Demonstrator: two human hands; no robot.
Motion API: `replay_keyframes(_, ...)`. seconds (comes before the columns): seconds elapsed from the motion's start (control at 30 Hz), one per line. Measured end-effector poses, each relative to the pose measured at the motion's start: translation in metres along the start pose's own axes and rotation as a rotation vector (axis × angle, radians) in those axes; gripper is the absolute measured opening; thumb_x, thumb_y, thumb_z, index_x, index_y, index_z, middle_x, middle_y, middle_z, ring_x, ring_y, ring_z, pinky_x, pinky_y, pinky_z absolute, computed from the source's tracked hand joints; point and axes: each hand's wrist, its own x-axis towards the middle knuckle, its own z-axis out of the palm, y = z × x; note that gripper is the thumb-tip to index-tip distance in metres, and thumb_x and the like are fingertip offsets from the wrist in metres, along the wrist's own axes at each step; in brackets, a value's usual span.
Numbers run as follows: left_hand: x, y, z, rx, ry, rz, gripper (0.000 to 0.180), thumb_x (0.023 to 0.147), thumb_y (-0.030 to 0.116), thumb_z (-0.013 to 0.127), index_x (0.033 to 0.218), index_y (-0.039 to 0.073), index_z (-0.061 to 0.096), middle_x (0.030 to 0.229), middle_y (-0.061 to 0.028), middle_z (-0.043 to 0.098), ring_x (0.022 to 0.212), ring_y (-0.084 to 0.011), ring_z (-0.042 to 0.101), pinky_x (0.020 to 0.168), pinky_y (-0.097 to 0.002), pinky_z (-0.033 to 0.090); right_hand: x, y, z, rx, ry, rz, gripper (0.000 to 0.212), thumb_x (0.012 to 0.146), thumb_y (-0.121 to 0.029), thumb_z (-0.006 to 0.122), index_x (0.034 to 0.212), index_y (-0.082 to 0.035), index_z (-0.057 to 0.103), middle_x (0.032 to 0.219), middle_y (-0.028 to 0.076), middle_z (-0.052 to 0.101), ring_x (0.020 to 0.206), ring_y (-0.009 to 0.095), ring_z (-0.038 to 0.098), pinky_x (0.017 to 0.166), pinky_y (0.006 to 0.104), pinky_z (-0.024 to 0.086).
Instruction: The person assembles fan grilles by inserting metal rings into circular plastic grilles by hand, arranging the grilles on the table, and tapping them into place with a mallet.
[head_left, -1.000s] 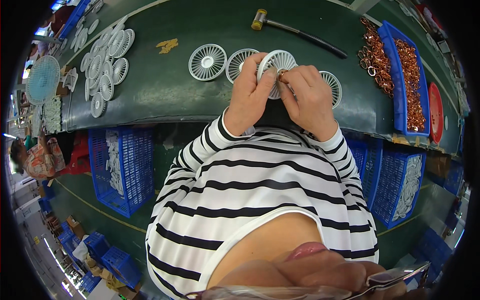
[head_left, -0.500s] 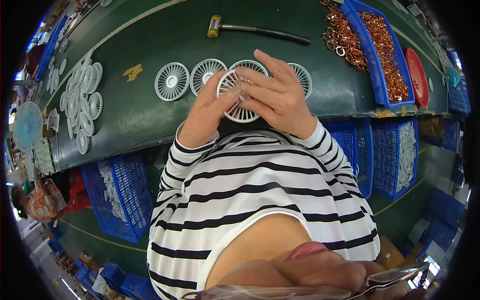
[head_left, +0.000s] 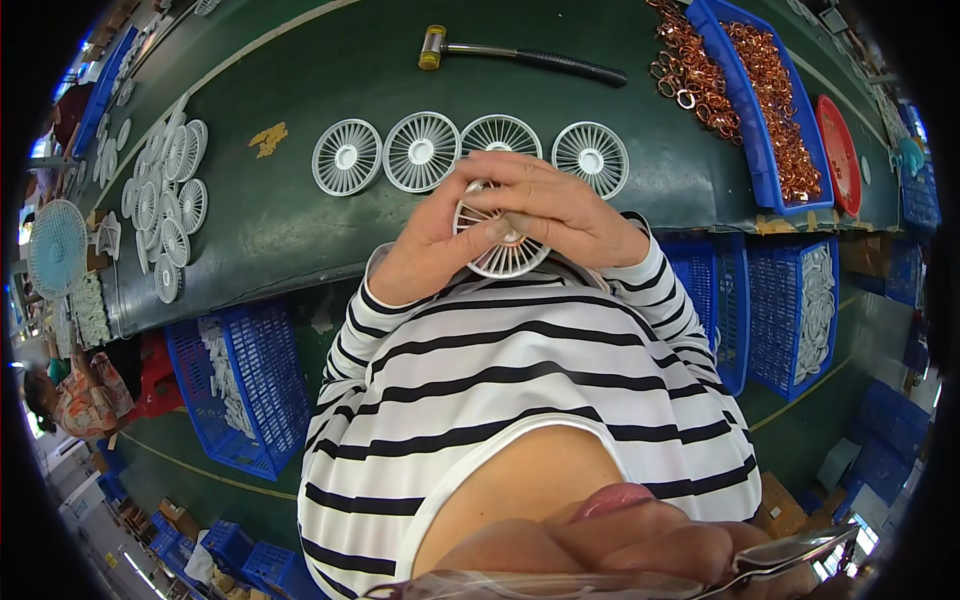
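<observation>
Close to my body, a white spoked disc, like a small fan grille, is held between my hands. My left hand grips its left side, thumb across the spokes. My right hand covers the upper right, its fingers closed over the disc's top and overlapping the left fingers. The hands hide much of the disc's hub. Just beyond them lies a row of several similar discs, among them a far-left disc, a disc beside it, one partly behind my fingers and a right-hand disc.
A hammer with yellow faces lies farther back. To the right are loose copper-coloured rings, a blue tray of them and a red tray. Stacked discs stand left, near a fan. Blue baskets sit below the table.
Both hands have come nearer my body with the disc, moving slightly right. My right fingers, spread before, now lie closed over it. The disc row is less covered.
</observation>
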Motion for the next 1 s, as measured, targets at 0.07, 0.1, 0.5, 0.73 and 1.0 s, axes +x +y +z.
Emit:
replay_keyframes(0.07,0.001,-0.004,0.0,0.098,0.036,0.072,0.047,0.096,0.014,0.057,0.135,-0.002,0.035,0.113,-0.0089,0.056,0.101,-0.0126,0.059,0.087,-0.0267,0.047,-0.002,0.004,0.002,0.062,0.033,0.043,0.036,0.093,-0.003,0.051,0.129,-0.003,0.056,0.145,0.019,0.04,0.133,0.033,0.041,0.107,0.0416,0.035)
replay_keyframes(0.1,0.0,-0.006,-0.001,0.198,0.038,0.084,0.047,0.095,0.015,0.057,0.134,-0.002,0.036,0.112,-0.0095,0.057,0.101,-0.0132,0.059,0.087,-0.0272,0.047,-0.002,0.003,0.001,0.062,0.031,0.043,0.036,0.093,-0.003,0.051,0.129,-0.003,0.056,0.145,0.019,0.04,0.133,0.033,0.041,0.107,0.0416,0.035)
replay_keyframes(0.5,-0.008,0.001,-0.082,1.05,1.091,0.726,0.034,0.092,0.004,0.059,0.125,-0.001,0.052,0.115,-0.0189,0.062,0.102,-0.0281,0.063,0.087,-0.0353,0.049,-0.032,0.077,-0.096,-0.931,0.803,0.693,0.038,0.089,-0.034,0.063,0.117,-0.009,0.064,0.088,0.014,0.067,0.078,0.027,0.065,0.069,0.0379,0.051)
replay_keyframes(0.73,-0.051,-0.008,-0.144,1.407,1.128,0.377,0.035,0.08,0.006,0.061,0.114,0.003,0.061,0.106,-0.022,0.062,0.098,-0.0395,0.056,0.087,-0.0478,0.044,-0.078,0.112,-0.134,-1.06,0.64,0.698,0.028,0.088,-0.029,0.066,0.086,-0.001,0.068,0.084,0.017,0.064,0.079,0.032,0.062,0.072,0.0411,0.049)
replay_keyframes(1.0,-0.082,0.014,-0.18,1.461,1.404,0.554,0.03,0.078,0.015,0.07,0.107,0.008,0.065,0.119,-0.021,0.057,0.113,-0.0395,0.052,0.096,-0.0455,0.042,-0.09,0.108,-0.147,-1.056,0.679,0.815,0.036,0.095,-0.034,0.057,0.094,0.0,0.066,0.084,0.018,0.068,0.075,0.032,0.066,0.067,0.0384,0.05)
